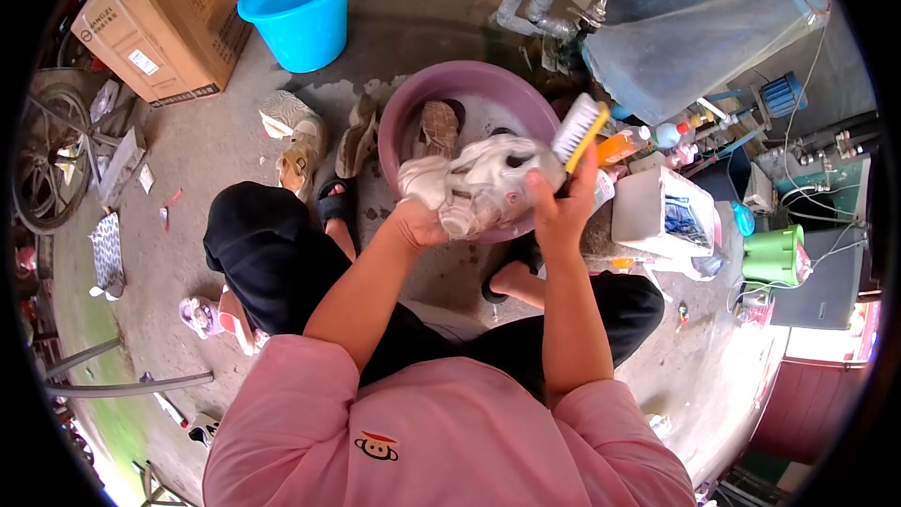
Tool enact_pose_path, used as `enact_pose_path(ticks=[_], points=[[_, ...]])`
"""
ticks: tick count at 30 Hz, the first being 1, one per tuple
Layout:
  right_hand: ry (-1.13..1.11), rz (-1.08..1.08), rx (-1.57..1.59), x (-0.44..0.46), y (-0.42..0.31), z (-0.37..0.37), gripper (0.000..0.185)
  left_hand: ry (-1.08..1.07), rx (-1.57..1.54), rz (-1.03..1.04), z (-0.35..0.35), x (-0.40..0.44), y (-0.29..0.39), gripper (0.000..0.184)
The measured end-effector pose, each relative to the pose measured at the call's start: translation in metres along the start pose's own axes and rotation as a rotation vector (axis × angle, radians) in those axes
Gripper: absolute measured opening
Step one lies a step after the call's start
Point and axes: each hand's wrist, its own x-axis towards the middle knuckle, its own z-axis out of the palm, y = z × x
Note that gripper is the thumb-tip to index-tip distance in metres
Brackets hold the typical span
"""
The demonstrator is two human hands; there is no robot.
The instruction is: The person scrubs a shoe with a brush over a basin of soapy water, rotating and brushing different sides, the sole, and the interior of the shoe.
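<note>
We see left hand (422,225), fingers partly hidden, holding shoe (502,164) from eight o'clock; right hand (563,207), fingers round brush (576,128), two o'clock. Shoe hides part of tub (400,105).

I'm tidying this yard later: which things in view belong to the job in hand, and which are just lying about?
In the job:
- brush, in the right hand
- white shoe, in the left hand
- purple basin

Apparently lying about:
- blue bucket
- cardboard box
- green bucket
</note>
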Motion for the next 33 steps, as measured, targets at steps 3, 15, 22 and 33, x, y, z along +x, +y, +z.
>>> enact_pose_path(ticks=[3,15,22,33], points=[[0.012,0.019,-0.071,-0.003,0.014,0.000,0.067,0.112,-0.084,-0.007,0.008,-0.001,-0.007,0.037],[0.086,-0.109,-0.597,0.012,0.029,-0.002,0.057,0.246,-0.167,0.125,-0.003,0.009,-0.024,0.031],[0.203,0.094,-0.497,0.002,0.045,-0.006,0.043,0.376,-0.299,0.158,0.014,0.010,-0.014,0.029],[-0.166,-0.016,-0.875,-0.001,0.031,0.018,0.037,0.405,-0.031,0.258,-0.006,0.010,-0.030,0.034]])
